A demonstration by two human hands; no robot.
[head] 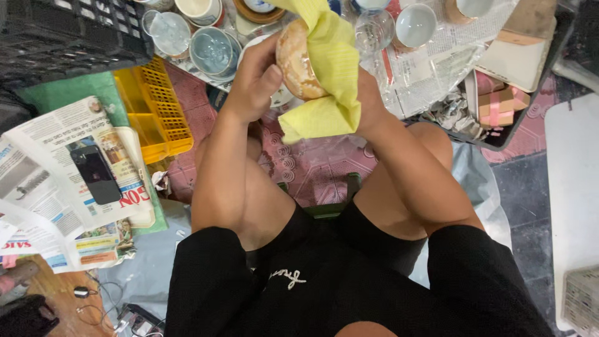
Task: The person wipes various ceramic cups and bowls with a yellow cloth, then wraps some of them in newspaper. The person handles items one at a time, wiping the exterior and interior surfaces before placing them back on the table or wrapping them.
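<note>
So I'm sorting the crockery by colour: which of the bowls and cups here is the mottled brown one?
The brown bowl, held in the left hand and wrapped by the yellow cloth. The cups on the floor are white or blue-grey.

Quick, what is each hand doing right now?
Left hand: grip closed on the brown bowl.
Right hand: mostly hidden by the yellow cloth, pressing it on the bowl.
</note>
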